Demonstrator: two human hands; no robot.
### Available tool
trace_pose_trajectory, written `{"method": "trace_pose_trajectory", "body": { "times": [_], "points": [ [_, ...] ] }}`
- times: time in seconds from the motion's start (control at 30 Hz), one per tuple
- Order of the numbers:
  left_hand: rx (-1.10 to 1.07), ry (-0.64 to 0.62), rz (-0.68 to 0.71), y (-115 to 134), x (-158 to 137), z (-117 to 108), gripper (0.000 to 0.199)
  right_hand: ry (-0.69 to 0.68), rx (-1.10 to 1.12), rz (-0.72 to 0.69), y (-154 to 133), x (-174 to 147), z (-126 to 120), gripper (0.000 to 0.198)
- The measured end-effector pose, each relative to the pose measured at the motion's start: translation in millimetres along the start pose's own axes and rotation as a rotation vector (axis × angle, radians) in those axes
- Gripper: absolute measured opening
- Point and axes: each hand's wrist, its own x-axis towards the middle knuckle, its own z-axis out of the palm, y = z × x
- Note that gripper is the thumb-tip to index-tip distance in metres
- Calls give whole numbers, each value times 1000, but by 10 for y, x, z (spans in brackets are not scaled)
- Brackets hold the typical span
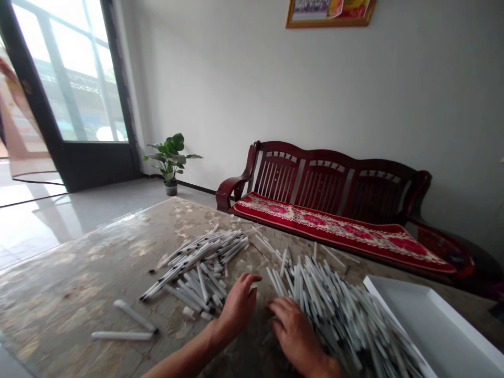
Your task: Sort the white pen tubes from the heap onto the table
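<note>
Now the left hand (239, 300) and right hand (294, 331) hang half-curled, grip unclear, at the narrow gap between smaller pen pile (208, 249) and bigger pen pile (346, 312), white tray (441, 325) near the counter's (98, 268) far edge.

Beyond the far edge of the desk (86, 294), a dark red wooden settee (325, 156) with a slatted back and curved arms stands before a plain grey-white wall (220, 79). A long red runner (334, 224) with pale and pink flowers covers its seat. Higher on the wall, a gold-framed picture (331, 13) is cut by the top of the view. Past the desk's far left corner, a leafy green plant (171, 152) sits in a small pot (170, 188) on the glossy pale floor (94, 210). Off the left edge, a dark-framed glass door (84, 105) lets in daylight, and a sheer pinkish cloth (27, 139) hangs beside it.
</note>
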Motion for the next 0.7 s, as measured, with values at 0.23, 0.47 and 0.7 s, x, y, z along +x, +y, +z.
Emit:
{"method": "trace_pose_trajectory", "body": {
  "times": [0.23, 0.47, 0.7],
  "points": [
    [332, -269, 133, 235, 192, 298, 58, 121, -304, 287, 714, 765, -195, 54],
    [504, -405, 272, 339, 633, 556, 67, 20, -406, 310, 977, 1270, -171, 52],
    [492, -333, 234, 228, 624, 597, 51, -15, -488, 323, 957, 1409, -138, 47]
  ]
}}
